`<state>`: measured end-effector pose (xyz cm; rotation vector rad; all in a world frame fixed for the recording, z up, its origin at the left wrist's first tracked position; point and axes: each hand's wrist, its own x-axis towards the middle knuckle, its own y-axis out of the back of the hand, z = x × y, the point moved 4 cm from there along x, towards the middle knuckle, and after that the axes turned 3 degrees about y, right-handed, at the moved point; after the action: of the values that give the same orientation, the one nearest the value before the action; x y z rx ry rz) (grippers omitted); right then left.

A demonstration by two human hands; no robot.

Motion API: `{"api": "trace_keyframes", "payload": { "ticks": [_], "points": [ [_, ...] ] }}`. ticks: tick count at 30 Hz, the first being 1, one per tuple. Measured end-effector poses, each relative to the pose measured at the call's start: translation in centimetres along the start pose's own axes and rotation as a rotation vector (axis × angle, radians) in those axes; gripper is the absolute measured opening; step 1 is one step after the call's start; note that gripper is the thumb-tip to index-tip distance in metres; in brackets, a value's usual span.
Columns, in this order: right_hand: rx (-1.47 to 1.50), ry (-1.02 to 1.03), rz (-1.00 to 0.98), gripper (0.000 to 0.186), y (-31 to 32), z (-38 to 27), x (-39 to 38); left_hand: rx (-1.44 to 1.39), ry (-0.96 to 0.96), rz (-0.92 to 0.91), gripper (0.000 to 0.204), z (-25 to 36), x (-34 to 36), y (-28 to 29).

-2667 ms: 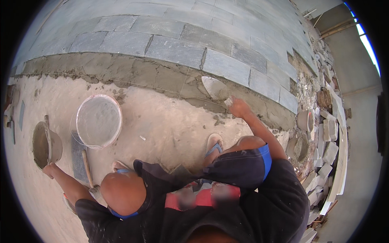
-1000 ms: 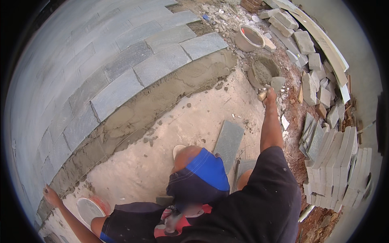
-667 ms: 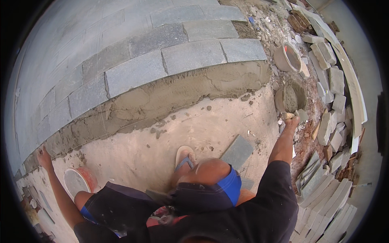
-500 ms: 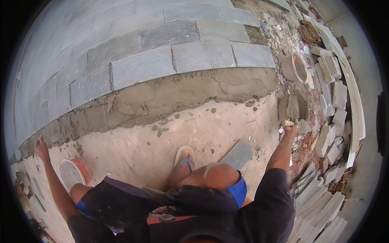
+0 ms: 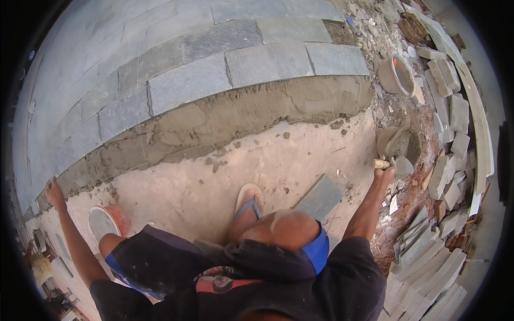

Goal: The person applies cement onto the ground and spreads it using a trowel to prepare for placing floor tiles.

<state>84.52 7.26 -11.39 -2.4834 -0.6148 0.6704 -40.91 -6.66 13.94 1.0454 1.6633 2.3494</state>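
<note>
Right hand (image 5: 386, 172) closed on trowel handle (image 5: 380, 163), blade (image 5: 390, 140) running up and away toward mortar bed (image 5: 257, 109); left hand (image 5: 53, 190) open, far leftward of that bed.

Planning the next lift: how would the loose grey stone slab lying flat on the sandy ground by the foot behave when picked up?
The flat grey stone slab looks rigid and probably heavy for its size. Lying flat on the ground, it won't roll or tip. Its edges may chip if dropped, and dust could make it slippery.
</note>
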Motion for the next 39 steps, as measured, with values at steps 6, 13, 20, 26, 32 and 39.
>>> {"api": "trace_keyframes", "payload": {
  "ticks": [6,13,20,26,32,39],
  "points": [
    [0.023,0.056,0.011,0.017,-0.2,-1.8,4.0,-0.084,-0.108,0.034,0.051,5.1,3.2,2.9],
    [-0.218,0.122,0.008,0.022,-3.7,-4.2,10.6,-0.287,-0.039,0.028,0.05,9.5,2.3,2.1],
    [-0.233,0.096,-0.054,0.031,-2.4,-6.9,11.5,-0.146,0.119,0.047,0.057,-0.8,1.8,2.8],
    [-0.161,0.076,-0.028,0.027,-0.1,-6.9,9.1,-0.532,0.151,-0.049,0.068,-4.2,11.1,8.3],
    [-0.192,0.163,-0.029,0.028,-1.1,-5.0,5.8,-0.594,0.035,-0.063,0.061,2.7,10.5,8.3],
    [-0.196,0.156,0.057,0.021,-1.5,-2.3,1.1,-0.742,-0.136,-0.166,0.051,14.2,-0.2,8.8]
  ]
}}
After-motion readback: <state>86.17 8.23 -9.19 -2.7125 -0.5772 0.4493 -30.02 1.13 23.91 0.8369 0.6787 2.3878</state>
